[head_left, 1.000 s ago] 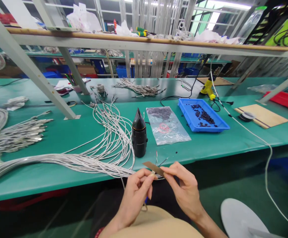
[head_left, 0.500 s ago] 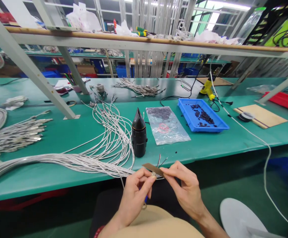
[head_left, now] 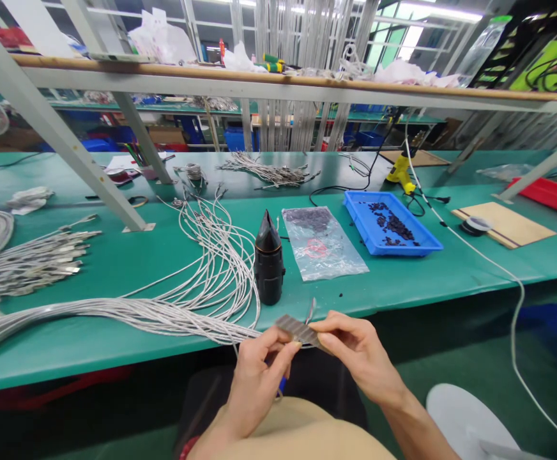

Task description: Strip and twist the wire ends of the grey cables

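Note:
My left hand (head_left: pixel 259 377) is closed in a pinch near the table's front edge, on the end of a white cable mostly hidden by the fingers. Thin loose wires (head_left: pixel 312 309) stick up behind the hands. Between thumb and fingers, my right hand (head_left: pixel 362 354) grips a thin flat strip (head_left: pixel 298 329), grey-brown with faint stripes. The strip lies across the cable end, its far end by my left fingertips. Just beyond the hands stands a black pointed bottle (head_left: pixel 269 268). A bundle of white cables (head_left: pixel 139 314) runs in from the left.
A clear plastic bag (head_left: pixel 326 246) lies beside a blue tray (head_left: pixel 393 246) of small black pieces. Farther right are a yellow heat gun (head_left: pixel 402 171), a wooden board (head_left: pixel 513 223) and a hanging white cord (head_left: pixel 512 332). A slanted metal post (head_left: pixel 82 153) stands at left.
The strip has tilted in my right hand, so its face now looks grey and striped instead of plain brown. My right hand has shifted slightly. The loose wires have moved a little.

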The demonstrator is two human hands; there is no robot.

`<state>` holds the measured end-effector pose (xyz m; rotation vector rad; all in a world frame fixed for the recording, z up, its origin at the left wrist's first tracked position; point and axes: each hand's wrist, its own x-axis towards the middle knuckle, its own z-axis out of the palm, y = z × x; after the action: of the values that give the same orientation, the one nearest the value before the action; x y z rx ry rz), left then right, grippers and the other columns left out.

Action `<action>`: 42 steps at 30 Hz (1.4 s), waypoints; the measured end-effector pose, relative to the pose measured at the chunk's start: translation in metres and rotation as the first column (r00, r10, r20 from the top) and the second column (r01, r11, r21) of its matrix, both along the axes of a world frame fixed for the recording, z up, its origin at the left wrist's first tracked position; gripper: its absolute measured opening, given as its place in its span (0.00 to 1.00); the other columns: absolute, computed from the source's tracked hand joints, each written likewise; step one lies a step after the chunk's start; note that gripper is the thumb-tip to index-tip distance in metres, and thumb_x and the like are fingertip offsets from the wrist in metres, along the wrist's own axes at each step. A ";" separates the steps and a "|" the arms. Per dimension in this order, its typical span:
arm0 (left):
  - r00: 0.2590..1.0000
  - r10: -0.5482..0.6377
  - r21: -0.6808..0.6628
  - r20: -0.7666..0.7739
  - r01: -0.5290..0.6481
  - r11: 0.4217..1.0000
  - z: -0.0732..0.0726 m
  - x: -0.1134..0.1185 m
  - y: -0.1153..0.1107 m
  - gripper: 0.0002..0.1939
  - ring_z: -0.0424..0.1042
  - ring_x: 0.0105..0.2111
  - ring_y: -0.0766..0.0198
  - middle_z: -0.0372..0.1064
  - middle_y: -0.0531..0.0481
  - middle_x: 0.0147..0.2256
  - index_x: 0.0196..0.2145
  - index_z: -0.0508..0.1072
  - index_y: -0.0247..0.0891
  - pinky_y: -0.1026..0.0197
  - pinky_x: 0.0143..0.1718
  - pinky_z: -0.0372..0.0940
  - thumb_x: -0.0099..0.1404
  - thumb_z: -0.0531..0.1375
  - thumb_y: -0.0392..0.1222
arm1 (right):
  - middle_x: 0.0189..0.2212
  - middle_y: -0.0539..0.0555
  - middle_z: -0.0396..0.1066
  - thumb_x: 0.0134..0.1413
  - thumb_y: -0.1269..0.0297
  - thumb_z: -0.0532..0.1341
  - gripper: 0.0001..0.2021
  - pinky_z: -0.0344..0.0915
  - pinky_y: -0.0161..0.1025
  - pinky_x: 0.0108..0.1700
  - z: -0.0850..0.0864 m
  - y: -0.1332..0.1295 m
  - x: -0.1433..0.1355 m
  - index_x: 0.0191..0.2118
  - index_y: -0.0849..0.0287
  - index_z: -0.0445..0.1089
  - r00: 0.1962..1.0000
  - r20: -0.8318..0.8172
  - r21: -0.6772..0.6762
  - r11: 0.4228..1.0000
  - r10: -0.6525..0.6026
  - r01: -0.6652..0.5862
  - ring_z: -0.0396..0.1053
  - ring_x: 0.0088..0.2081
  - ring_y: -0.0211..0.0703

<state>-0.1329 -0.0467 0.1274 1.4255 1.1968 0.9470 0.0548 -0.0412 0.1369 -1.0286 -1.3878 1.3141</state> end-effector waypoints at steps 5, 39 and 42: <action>0.997 0.014 -0.083 0.078 -0.008 0.997 -0.001 0.001 0.000 0.16 0.58 0.19 0.71 0.60 0.58 0.17 0.26 0.65 0.37 0.68 0.23 0.52 0.68 0.57 0.49 | 0.32 0.50 0.70 0.58 0.60 0.65 0.07 0.62 0.33 0.35 -0.003 -0.003 -0.001 0.42 0.50 0.79 0.994 -0.090 -0.079 0.995 -0.067 0.060 0.64 0.32 0.36; 1.000 -0.004 0.046 0.018 0.003 0.999 0.003 -0.001 -0.002 0.14 0.61 0.19 0.70 0.62 0.56 0.17 0.26 0.70 0.35 0.67 0.24 0.56 0.67 0.58 0.46 | 0.26 0.49 0.63 0.61 0.63 0.63 0.08 0.58 0.35 0.33 0.011 0.000 0.008 0.41 0.52 0.80 0.993 0.112 0.045 0.998 0.044 -0.049 0.61 0.31 0.37; 1.000 0.002 0.082 0.014 -0.003 0.997 0.001 -0.002 -0.002 0.15 0.61 0.20 0.70 0.62 0.56 0.18 0.26 0.70 0.35 0.68 0.25 0.55 0.68 0.57 0.46 | 0.26 0.49 0.67 0.55 0.58 0.67 0.08 0.60 0.33 0.32 0.010 0.000 0.006 0.37 0.53 0.80 0.988 -0.129 -0.139 0.985 0.083 -0.101 0.61 0.28 0.35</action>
<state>-0.1347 -0.0482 0.1282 1.4800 1.1619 1.0164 0.0609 -0.0409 0.1473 -0.9712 -1.2739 1.5398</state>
